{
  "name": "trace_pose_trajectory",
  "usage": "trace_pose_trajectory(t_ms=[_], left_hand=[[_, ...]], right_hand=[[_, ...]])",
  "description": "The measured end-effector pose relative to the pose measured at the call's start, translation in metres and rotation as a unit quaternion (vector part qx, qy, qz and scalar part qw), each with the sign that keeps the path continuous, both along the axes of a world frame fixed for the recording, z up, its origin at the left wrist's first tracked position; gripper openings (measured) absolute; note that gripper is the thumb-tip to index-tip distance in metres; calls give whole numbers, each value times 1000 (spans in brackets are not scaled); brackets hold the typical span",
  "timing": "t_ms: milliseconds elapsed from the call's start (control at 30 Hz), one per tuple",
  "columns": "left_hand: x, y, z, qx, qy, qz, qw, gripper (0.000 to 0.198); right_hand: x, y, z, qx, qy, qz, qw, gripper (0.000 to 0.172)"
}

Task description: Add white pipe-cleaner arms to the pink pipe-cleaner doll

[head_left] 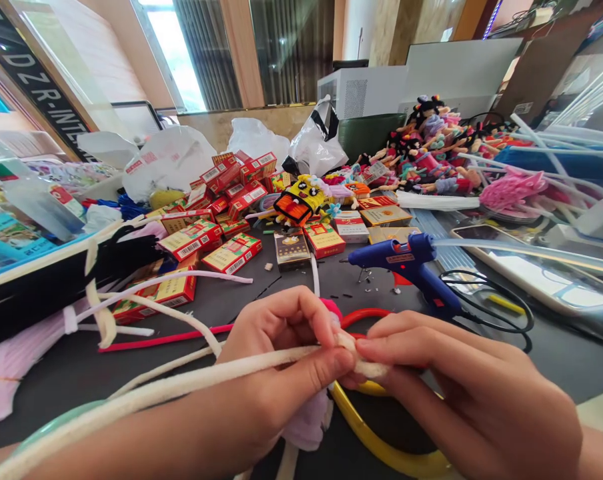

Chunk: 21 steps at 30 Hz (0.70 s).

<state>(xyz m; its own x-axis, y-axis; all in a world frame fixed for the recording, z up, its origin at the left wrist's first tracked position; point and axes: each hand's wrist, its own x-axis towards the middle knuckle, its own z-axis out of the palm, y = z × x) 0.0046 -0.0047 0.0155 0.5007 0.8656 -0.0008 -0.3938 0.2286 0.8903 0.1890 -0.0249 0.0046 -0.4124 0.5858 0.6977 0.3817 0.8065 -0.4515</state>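
A cream pipe cleaner [196, 383] runs across my left forearm to my fingertips. My left hand [276, 353] is closed in a pinch on it, thumb against the curled forefinger. From the other side, my right hand [481, 380] pinches the short bent end of the same pipe cleaner, the two sets of fingertips nearly touching. Just under my hands lie a yellow curved loop [371, 433] and a red one [364, 315], partly hidden. A fluffy pale lilac piece [306, 420] shows beneath my left hand.
A blue glue gun [406, 263] lies at right, near a phone [541, 273]. Several small red boxes [231, 253] are piled behind my hands, with a yellow pipe-cleaner figure [301, 200]. Dolls [431, 147] heap at back right. Lilac pipe cleaners [26, 360] lie left.
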Motion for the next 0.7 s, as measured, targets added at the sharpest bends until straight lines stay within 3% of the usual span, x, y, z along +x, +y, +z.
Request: trace_pose_trajectory(t_ms=[367, 500, 700], left_hand=[[-2, 2, 0, 72, 33, 1, 997, 27], [-2, 2, -1, 83, 49, 11, 995, 29], [-1, 1, 1, 86, 52, 15, 995, 32]], right_hand=[[-1, -5, -2, -71, -6, 20, 997, 17], [-3, -2, -3, -56, -3, 22, 998, 17], [-5, -3, -19, 11, 20, 8, 1000, 15]])
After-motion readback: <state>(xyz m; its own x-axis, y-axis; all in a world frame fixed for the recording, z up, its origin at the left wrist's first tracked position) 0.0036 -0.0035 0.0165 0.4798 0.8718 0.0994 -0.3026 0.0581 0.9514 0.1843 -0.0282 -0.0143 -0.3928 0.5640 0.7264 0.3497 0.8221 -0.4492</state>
